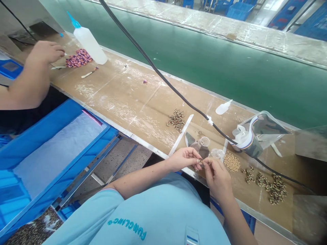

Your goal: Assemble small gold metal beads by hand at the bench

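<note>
Close to the table's near edge, my left hand (186, 159) and my right hand (217, 172) meet fingertip to fingertip. Both pinch a small dark-and-brass-coloured piece (200, 161), mostly covered by the fingers. Just beyond them are two small clear round cups (203, 141) and a brownish cloth (200, 148). Right of the cups lies a heap of tiny tan beads (232, 161). Farther right are piles of small dark-and-brass pieces (277, 190), and another such pile (176, 120) lies to the left.
A black cable (158, 69) crosses above the table (120, 92). At the back stand a camouflage pouch (255, 144) and a small white squeeze bottle (223, 107). On the left, a co-worker's hand (47, 51) is near purple-orange pieces (79, 58) and a large glue bottle (90, 44). Blue crates (55, 136) stand below.
</note>
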{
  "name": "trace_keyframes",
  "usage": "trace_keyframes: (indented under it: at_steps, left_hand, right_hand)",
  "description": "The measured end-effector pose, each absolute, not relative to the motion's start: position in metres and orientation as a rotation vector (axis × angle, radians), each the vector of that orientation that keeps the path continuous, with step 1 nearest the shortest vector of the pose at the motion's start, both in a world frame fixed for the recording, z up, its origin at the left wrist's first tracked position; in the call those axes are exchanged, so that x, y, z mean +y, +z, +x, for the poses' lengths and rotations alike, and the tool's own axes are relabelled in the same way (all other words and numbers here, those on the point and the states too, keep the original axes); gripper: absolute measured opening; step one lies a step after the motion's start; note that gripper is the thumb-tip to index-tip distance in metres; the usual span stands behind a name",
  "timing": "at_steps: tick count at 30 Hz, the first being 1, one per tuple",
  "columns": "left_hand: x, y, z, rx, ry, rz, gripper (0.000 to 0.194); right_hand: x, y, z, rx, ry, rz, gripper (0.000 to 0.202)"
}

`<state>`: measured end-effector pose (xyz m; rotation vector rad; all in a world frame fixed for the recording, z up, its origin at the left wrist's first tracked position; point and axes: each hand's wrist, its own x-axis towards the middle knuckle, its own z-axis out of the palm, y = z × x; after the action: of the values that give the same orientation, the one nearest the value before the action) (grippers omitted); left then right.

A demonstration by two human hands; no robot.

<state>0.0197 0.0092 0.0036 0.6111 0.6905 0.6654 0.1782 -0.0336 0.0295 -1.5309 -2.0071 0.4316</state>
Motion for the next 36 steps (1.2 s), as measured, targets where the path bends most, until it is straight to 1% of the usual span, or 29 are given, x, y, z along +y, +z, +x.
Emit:
trace_keyframes:
  at_steps: [5, 11, 18, 26, 32, 36]
  left_hand:
    - [0.007, 0.003, 0.02, 0.707, 0.708, 0.662, 0.045]
    - [0.002, 0.005, 0.021, 0.726, 0.744, 0.728, 0.042]
    - [0.0, 0.004, 0.023, 0.709, 0.794, 0.736, 0.038]
    - [-0.001, -0.002, 0.023, 0.628, 0.831, 0.744, 0.035]
    - [-0.002, -0.001, 0.022, 0.647, 0.83, 0.762, 0.035]
    - [-0.002, 0.003, 0.022, 0.716, 0.784, 0.787, 0.036]
  right_hand:
    - [-0.039, 0.028, 0.176, -1.879, 0.43, -1.546, 0.016]
    - [-0.046, 0.024, 0.171, -1.83, 0.308, -1.571, 0.016]
    - [-0.05, 0.019, 0.173, -1.872, 0.13, -1.504, 0.006]
    - [-0.049, 0.021, 0.171, -1.875, -0.037, -1.409, 0.006]
    - [-0.048, 0.018, 0.172, -1.879, 0.051, -1.422, 0.004]
    - [-0.049, 0.017, 0.172, -1.854, 0.178, -1.489, 0.009]
